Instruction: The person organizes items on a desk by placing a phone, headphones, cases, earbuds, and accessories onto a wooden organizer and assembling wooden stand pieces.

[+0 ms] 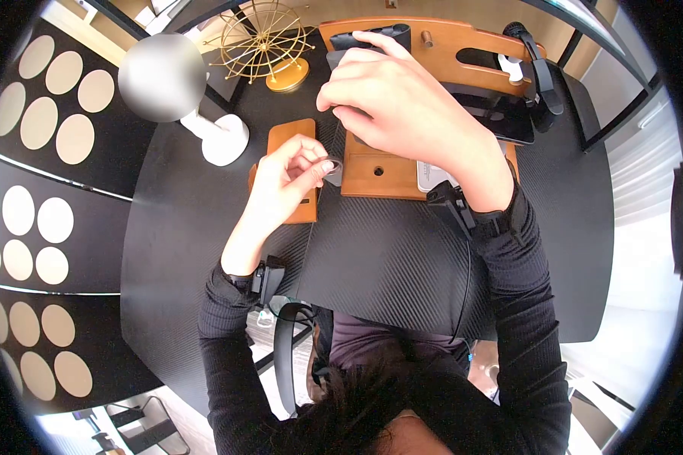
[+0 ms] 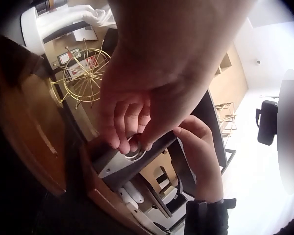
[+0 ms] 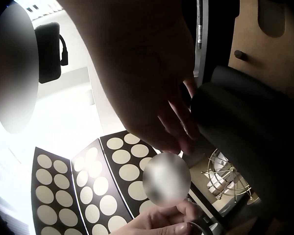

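Two hands work close together above the middle of the desk (image 1: 190, 227). The left hand (image 1: 292, 178) has its fingers (image 1: 316, 168) curled narrow, thumb and forefinger pinching a small dark ring (image 1: 334, 168) at its edge; the left wrist view shows the same ring (image 2: 135, 152) as a round, grey-rimmed piece lying against the flat end of a dark grey block (image 2: 132, 164). The right hand (image 1: 398, 102) sits just above and beside it, fingers bent down around the dark grey block (image 1: 372, 42), whose upper end sticks out past the knuckles; in the right wrist view the fingertips (image 3: 186, 128) press on the block's rounded dark side (image 3: 245, 142).

Beneath both hands lies a wooden organiser (image 1: 440, 49) with cut-outs and a peg, and a lower wooden tray (image 1: 375, 174) with a round hole. A separate flat wooden piece (image 1: 288, 135) lies under the left hand. A black carbon-pattern mat (image 1: 387, 258) covers the desk nearer the person. Farther back stand a gold wire ornament (image 1: 264, 42) on a round base and a white stand (image 1: 224, 139). Dark headphones (image 1: 542, 80) hang at the organiser's right end.
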Motion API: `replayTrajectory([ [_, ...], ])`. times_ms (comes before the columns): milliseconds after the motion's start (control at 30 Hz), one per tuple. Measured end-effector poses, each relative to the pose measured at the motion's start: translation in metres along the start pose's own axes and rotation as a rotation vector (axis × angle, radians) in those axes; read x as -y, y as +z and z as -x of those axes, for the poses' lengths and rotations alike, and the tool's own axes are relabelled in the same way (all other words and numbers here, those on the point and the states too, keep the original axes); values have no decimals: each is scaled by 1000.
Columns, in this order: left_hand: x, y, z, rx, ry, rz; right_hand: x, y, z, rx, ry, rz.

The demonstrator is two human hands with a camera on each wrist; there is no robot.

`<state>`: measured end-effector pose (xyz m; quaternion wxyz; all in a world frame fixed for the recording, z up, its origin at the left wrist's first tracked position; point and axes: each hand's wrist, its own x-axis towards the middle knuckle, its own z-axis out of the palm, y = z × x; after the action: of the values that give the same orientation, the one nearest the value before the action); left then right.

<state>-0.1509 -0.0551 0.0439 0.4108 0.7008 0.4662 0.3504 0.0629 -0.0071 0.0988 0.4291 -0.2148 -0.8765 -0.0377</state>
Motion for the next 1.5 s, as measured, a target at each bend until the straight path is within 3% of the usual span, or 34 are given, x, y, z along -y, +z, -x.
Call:
replayTrajectory([
  [233, -3, 4, 0, -65, 38, 174, 6, -7, -1, 79, 14, 34],
  [367, -15, 6, -11, -163, 194, 361, 7, -14, -5, 237, 76, -7],
  [600, -38, 15, -48, -259, 322, 525, -21, -18, -9, -17, 12, -72],
  [667, -29, 32, -59, -293, 331, 369, -29, -34, -11, -78, 30, -18],
  [700, -18, 39, -67, -281, 283, 272, -31, -41, -8, -70, 115, -63],
  [767, -19, 53, -70, -385, 340, -3, -34, -58, -5, -54, 317, -171],
  [800, -20, 57, -71, -430, 374, -106, -43, -64, -1, -88, 276, -120],
  [867, -8, 60, -82, -478, 400, -124, -52, -78, 8, 21, 590, -97],
  [1000, 1, 60, -86, -358, 238, 102, -67, -83, 20, 100, 736, -156],
  [1067, 2, 58, -84, -334, 185, 124, -72, -80, 23, 22, 704, -235],
  [1233, 0, 58, -78, -355, 235, -19, -72, -80, 21, 71, 887, -221],
  [1367, 0, 57, -76, -334, 204, -35, -71, -74, 20, 16, 838, -174],
  [1433, -1, 57, -75, -345, 224, -29, -59, -76, 14, 76, 918, 98],
  [1467, 0, 57, -74, -346, 224, -29, -56, -74, 12, 77, 916, 97],
  [1500, 1, 57, -74, -350, 227, -44, -52, -72, 10, -11, 756, 95],
])
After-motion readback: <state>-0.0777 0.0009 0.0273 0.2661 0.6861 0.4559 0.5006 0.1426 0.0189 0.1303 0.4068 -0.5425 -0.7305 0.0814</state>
